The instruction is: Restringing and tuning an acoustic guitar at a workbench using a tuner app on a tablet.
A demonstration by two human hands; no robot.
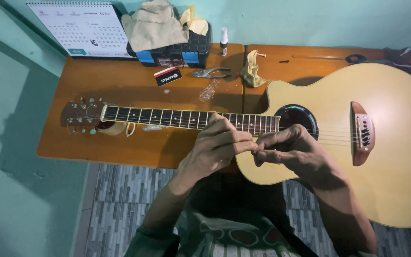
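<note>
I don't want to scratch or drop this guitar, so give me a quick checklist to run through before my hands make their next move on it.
1. Guitar lies flat, strings up: ok.
2. Neck propped near the headstock on a tape roll: ok.
3. Body fully on the table: not ok, it overhangs the front edge.
4. Pliers clear of the guitar: ok.
5. Left hand and right hand fingertips meet over the neck joint: ok.
6. What the fingers pinch: cannot tell.

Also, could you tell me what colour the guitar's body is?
Pale cream-yellow, shown in the head view: the guitar's body.
</note>
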